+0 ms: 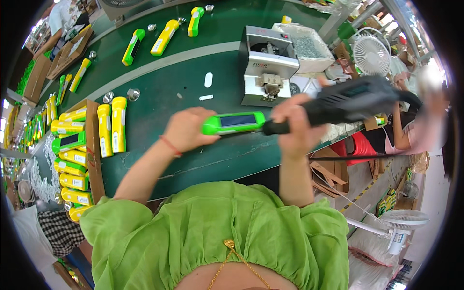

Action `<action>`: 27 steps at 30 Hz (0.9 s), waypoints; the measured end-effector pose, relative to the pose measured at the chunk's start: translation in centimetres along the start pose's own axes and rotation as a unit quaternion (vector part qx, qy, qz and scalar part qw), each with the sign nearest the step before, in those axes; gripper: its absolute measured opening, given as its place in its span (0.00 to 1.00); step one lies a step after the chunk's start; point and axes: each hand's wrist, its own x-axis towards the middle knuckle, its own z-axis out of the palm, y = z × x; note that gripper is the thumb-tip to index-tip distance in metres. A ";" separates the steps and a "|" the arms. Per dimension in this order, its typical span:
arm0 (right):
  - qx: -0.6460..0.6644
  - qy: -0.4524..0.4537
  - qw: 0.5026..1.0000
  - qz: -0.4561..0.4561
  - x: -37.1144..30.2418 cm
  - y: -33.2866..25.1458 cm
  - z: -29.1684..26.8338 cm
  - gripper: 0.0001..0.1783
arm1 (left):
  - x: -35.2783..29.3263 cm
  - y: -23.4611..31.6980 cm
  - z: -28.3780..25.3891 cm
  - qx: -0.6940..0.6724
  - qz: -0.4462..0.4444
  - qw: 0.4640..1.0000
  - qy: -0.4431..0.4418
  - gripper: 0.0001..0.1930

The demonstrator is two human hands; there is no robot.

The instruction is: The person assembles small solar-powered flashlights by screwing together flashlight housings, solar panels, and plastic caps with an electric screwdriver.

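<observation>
My left hand (pixel 187 129) is closed around the wide end of a green flashlight (pixel 254 117) with a dark solar panel along its side. It lies crosswise in front of me, just above the green work surface. My right hand (pixel 300 126) grips a black electric screwdriver (pixel 338 104), which is held nearly level and is partly blurred. The screwdriver's front end reaches the flashlight's narrow right end; whether the tip touches it is not clear. Beyond my right hand stands a silver screw feeder (pixel 270 63).
A cardboard box (pixel 93 140) of yellow and green flashlights stands at left, with two yellow flashlights (pixel 118 124) beside it. More flashlights (pixel 165 37) and silver reflector cups lie along the far belt. A white tray (pixel 316 63) of small parts sits behind the feeder. Fans and a co-worker are at right.
</observation>
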 end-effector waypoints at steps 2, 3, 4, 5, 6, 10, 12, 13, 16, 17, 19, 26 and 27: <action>-0.046 0.008 0.999 -0.011 0.6 -2.6 -1.1 0.40 | -2.7 -3.1 -4.1 -0.062 -0.059 0.996 0.032 0.26; -0.065 0.004 0.998 -0.009 0.7 -2.7 -1.7 0.40 | -3.4 -4.7 -5.3 -0.087 -0.130 0.985 0.077 0.26; -0.090 0.003 0.996 -0.008 0.5 -2.4 -2.4 0.40 | -2.7 -5.0 -6.4 -0.101 -0.218 0.966 0.095 0.27; -0.088 -0.011 0.996 0.004 0.3 -1.8 -3.0 0.39 | -2.1 -6.5 -6.3 -0.025 -0.230 0.963 0.136 0.27; -0.080 0.005 0.996 0.042 -0.2 -1.1 -2.7 0.38 | -0.9 -8.4 -6.2 0.050 -0.240 0.953 0.176 0.27; -0.130 0.030 0.982 0.135 -2.7 2.0 -2.5 0.38 | 8.0 -10.5 -4.1 0.050 -0.170 0.969 0.170 0.23; -0.134 0.016 0.981 0.141 -3.6 2.3 -2.5 0.39 | 13.8 -11.5 -2.4 0.049 -0.183 0.973 0.131 0.23; -0.146 -0.003 0.978 0.147 -3.6 2.4 -2.7 0.39 | 16.3 -12.5 -1.6 0.077 -0.176 0.970 0.149 0.23; -0.183 -0.009 0.966 0.184 -3.1 2.2 -3.9 0.40 | 23.9 -12.9 -0.2 0.087 -0.249 0.950 0.168 0.28; -0.187 -0.005 0.963 0.194 -2.9 2.4 -4.5 0.40 | 26.2 -12.9 0.3 0.065 -0.273 0.948 0.150 0.31; -0.181 0.010 0.966 0.182 -2.1 2.8 -4.3 0.40 | 29.5 -13.0 1.7 0.047 -0.283 0.949 0.133 0.37; -0.173 -0.022 0.976 0.133 -1.0 4.7 -6.1 0.39 | 30.8 -20.2 0.7 0.137 -0.395 0.885 0.204 0.33; -0.164 -0.045 0.978 0.118 -0.8 5.0 -6.2 0.39 | 30.2 -21.4 0.3 0.129 -0.409 0.893 0.135 0.32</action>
